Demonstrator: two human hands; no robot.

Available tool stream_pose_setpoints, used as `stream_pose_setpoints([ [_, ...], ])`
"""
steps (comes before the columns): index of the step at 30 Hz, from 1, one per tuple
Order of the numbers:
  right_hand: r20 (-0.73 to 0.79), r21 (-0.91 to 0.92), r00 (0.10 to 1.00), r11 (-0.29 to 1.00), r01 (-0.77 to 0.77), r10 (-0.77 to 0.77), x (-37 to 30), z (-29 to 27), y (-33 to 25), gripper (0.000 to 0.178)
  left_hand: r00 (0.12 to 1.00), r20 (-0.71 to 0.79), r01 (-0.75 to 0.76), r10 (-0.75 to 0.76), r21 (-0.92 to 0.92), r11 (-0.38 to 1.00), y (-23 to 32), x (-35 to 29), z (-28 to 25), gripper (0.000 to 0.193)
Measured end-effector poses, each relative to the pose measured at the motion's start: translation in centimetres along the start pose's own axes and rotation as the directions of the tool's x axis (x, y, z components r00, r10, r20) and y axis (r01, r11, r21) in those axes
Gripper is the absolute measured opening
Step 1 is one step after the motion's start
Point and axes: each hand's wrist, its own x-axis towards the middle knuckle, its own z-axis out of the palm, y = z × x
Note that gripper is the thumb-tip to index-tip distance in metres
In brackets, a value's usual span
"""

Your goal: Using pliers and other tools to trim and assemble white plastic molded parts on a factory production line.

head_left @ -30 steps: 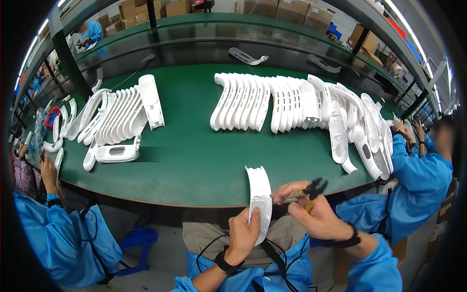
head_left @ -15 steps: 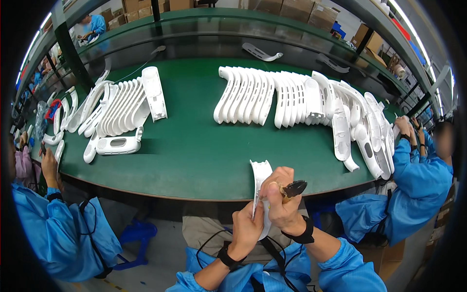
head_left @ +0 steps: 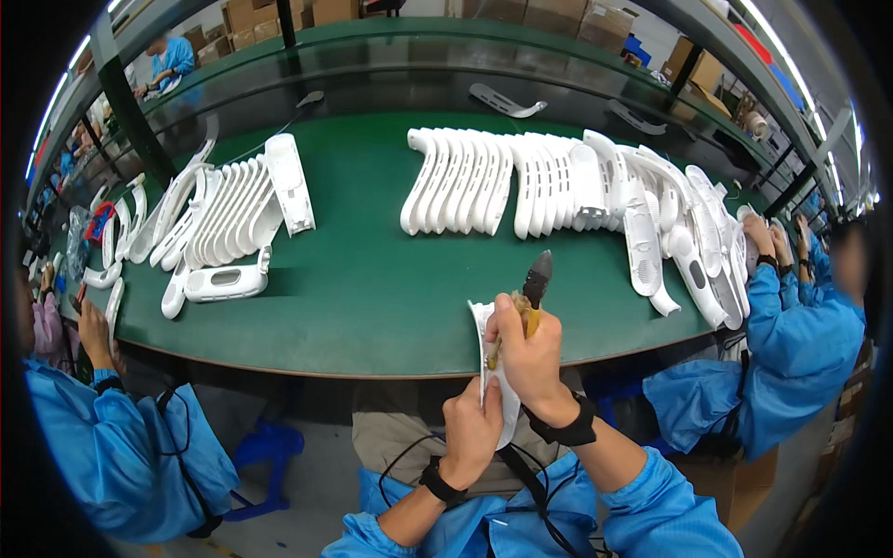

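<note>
My left hand [head_left: 471, 424] is closed round the lower part of a long, curved white plastic shell [head_left: 509, 415], held upright at the table's front edge. Wrapped in my right hand [head_left: 532, 358] is a pair of pliers [head_left: 538, 277] with dark jaws and yellow handles. The jaws point up and away from the shell, touching nothing. Part of the handles lies against the shell's inner side, and my fingers hide the rest. Black bands circle both wrists.
A row of white shells [head_left: 456, 181] stands across the green table [head_left: 372, 316], running into a loose heap [head_left: 712, 232] at right. Another stack of shells [head_left: 233, 209] lies at left, with a single oval-slotted shell [head_left: 226, 283] before it. Co-workers in blue sit at both sides.
My right hand has turned, swinging the pliers' jaws from pointing right to pointing up. Both hands and the shell have shifted slightly left in the picture.
</note>
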Motion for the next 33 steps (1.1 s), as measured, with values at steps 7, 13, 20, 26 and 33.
stream_pose_setpoints([
  [7, 0.231, -0.402, 0.969, 0.916, 0.011, 0.09, -2.7, -7.0, -5.6, 0.025, 0.995, -0.047, 0.091, -0.093, -0.053, 0.994, -0.3, -1.3, 0.3, 0.022],
  [13, 0.412, -0.724, 0.887, 0.666, 0.18, 0.207, -5.8, -8.3, -4.7, 0.037, 0.969, 0.001, 0.246, -0.248, -0.119, 0.962, -0.7, -1.3, 1.4, 0.024],
  [20, 0.53, -0.78, 0.846, 0.358, 0.513, -0.06, -5.9, -8.9, -4.6, 0.037, 0.962, -0.012, 0.268, -0.273, -0.149, 0.952, -1.2, -1.7, 2.0, 0.025],
  [26, 0.568, -0.77, 0.811, 0.257, 0.584, -0.141, -5.6, -9.1, -4.1, 0.037, 0.97, -0.025, 0.237, -0.243, -0.141, 0.961, -0.8, -1.7, 2.2, 0.025],
  [33, 0.652, -0.734, 0.738, 0.1, 0.672, -0.174, -5.3, -9.2, -4.3, 0.03, 0.975, -0.025, 0.213, -0.219, -0.16, 0.964, -1.2, -1.9, 2.3, 0.024],
])
